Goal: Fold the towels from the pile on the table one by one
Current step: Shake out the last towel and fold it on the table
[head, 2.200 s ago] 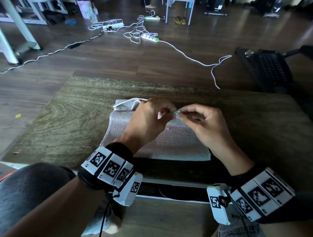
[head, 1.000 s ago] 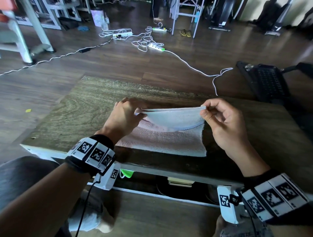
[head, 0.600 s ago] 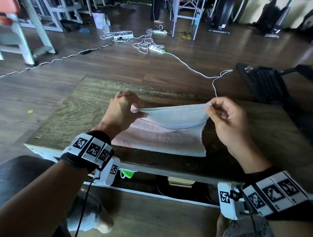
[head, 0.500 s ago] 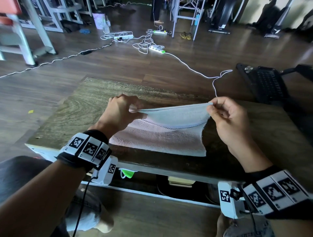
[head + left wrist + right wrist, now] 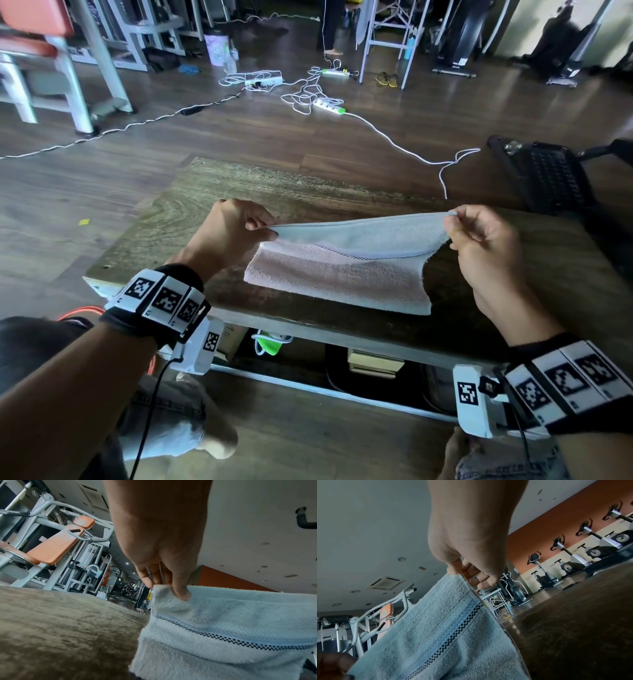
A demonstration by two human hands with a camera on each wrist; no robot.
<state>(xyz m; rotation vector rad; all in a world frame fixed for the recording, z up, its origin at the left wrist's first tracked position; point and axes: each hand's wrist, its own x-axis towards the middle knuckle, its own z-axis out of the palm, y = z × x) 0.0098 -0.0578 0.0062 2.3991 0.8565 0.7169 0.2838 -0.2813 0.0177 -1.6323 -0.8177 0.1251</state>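
A pale blue towel (image 5: 356, 240) with a dark checkered stripe is stretched between both hands above the wooden table (image 5: 212, 192). My left hand (image 5: 239, 229) pinches its left corner, thumb on the cloth in the left wrist view (image 5: 181, 593). My right hand (image 5: 479, 236) pinches the right corner, seen up close in the right wrist view (image 5: 458, 573). The towel's lower part (image 5: 335, 281) lies flat on the table near the front edge and looks pinkish. The towel (image 5: 223, 628) (image 5: 436, 635) hangs slack between the corners.
The table's front edge (image 5: 308, 325) runs just below the towel. A black chair (image 5: 541, 171) stands at the right. White cables and power strips (image 5: 308, 96) lie on the floor beyond. Gym machines (image 5: 60, 545) stand at the far left, exercise bikes (image 5: 573, 555) along the wall.
The hands went from working close together at the towel's middle to pinching its two corners. They have drawn apart and lifted slightly, stretching the top edge wider.
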